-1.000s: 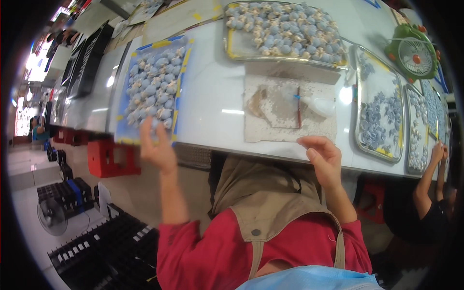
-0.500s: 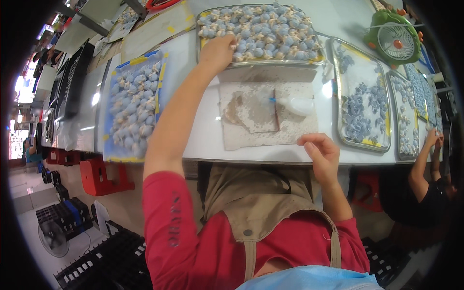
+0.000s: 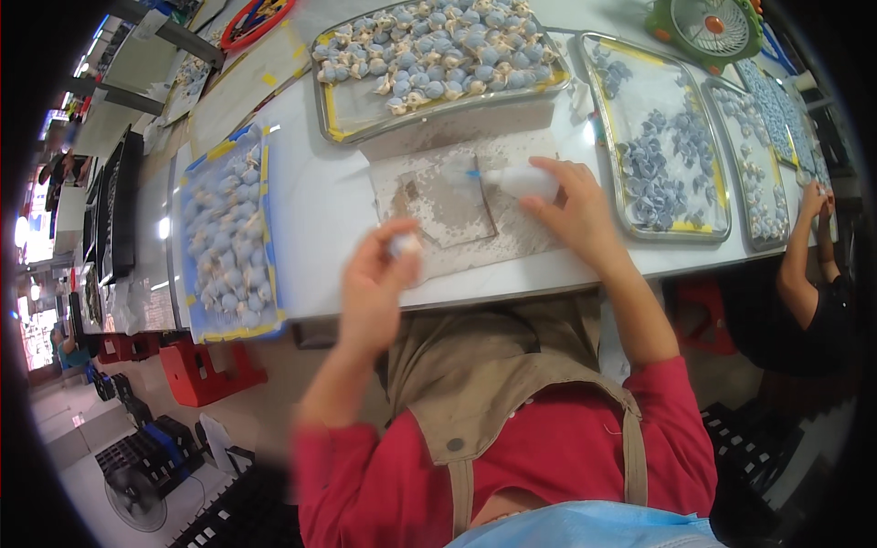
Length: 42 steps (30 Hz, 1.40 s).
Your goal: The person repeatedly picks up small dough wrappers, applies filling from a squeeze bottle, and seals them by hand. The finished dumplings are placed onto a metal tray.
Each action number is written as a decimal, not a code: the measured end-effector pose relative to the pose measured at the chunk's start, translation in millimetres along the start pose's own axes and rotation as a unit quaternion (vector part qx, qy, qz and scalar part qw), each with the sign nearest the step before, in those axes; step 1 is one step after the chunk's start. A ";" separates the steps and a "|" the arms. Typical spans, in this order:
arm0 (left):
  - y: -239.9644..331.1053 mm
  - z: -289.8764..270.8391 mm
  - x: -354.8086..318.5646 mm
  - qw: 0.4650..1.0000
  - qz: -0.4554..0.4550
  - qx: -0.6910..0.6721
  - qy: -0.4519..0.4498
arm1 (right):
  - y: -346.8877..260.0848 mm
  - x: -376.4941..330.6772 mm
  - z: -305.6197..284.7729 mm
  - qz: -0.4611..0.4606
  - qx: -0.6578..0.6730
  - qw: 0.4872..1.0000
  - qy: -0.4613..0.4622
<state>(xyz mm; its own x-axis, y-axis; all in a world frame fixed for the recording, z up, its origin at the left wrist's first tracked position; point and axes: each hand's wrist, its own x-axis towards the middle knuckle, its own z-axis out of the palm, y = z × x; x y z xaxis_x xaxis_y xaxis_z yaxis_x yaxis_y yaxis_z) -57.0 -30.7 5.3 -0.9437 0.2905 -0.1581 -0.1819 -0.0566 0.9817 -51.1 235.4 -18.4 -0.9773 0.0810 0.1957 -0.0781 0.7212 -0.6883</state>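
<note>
Rough, matt board (image 3: 457, 260) on glossy table (image 3: 315, 201).
Left of the left hand (image 3: 376, 279), a plastic tray (image 3: 276, 274); at the right hand (image 3: 577, 210), a smooth plastic-looking bottle (image 3: 519, 180); beyond both, a shiny metal tray (image 3: 323, 96); below, matt cloth apron (image 3: 498, 402).

Left grip (image 3: 373, 279) blurred, partly hiding small piece (image 3: 407, 245).

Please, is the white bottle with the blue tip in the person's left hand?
No, the white bottle is between the thumb and fingers of the right hand, while the left hand holds a small pale piece.
</note>
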 end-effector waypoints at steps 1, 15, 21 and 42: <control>-3.6 9.4 -16.9 0.993 -0.066 -0.095 -0.027 | -0.2 -3.0 3.6 0.006 0.014 1.000 0.008; -37.8 48.1 -57.4 0.979 -0.102 -0.172 -0.030 | -37.8 -91.0 -25.2 0.016 0.303 0.952 0.023; -36.8 52.4 -60.6 0.983 -0.086 -0.161 -0.037 | -41.8 -96.6 -29.6 -0.096 0.194 0.974 0.062; -34.1 51.8 -60.7 0.980 -0.097 -0.173 -0.030 | -46.9 -90.4 -25.7 -0.072 0.181 0.979 0.056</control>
<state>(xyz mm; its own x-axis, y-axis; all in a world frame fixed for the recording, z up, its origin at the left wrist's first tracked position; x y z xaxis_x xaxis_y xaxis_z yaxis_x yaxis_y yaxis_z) 20.8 3.1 -13.1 -0.8666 0.3821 -0.3210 -0.4478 -0.3117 0.8380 45.9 211.9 14.2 -0.9246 0.0859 0.3712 -0.2985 0.4421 -0.8458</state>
